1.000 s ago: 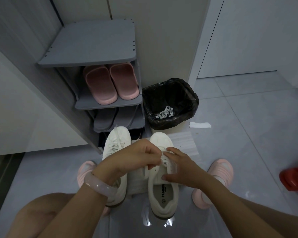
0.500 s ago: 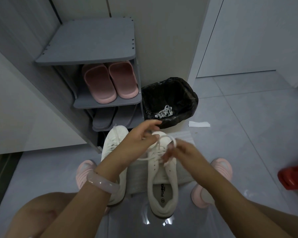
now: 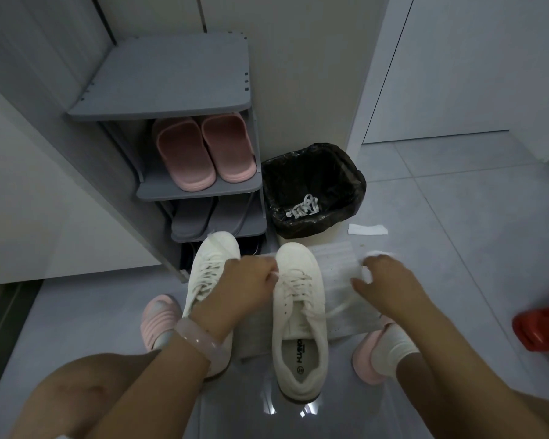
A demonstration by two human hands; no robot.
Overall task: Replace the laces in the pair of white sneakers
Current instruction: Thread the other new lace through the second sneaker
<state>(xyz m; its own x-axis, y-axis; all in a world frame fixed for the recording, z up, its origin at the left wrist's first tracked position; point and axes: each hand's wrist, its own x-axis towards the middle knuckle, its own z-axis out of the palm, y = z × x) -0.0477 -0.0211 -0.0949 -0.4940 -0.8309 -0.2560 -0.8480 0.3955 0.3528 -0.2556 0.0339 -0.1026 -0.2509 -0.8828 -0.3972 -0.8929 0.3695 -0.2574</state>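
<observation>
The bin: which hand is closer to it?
Right. The right hand is just below the bin, on the paper; the left hand is farther off between the sneakers.

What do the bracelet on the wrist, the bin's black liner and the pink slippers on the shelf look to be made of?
The bracelet: pale pink, glossy and translucent with bright highlights, so maybe stone, glass or resin. The black liner: thin plastic film, crinkled and faintly shiny. The pink slippers: matte, thick and smoothly moulded, likely foam or soft rubber.
</observation>
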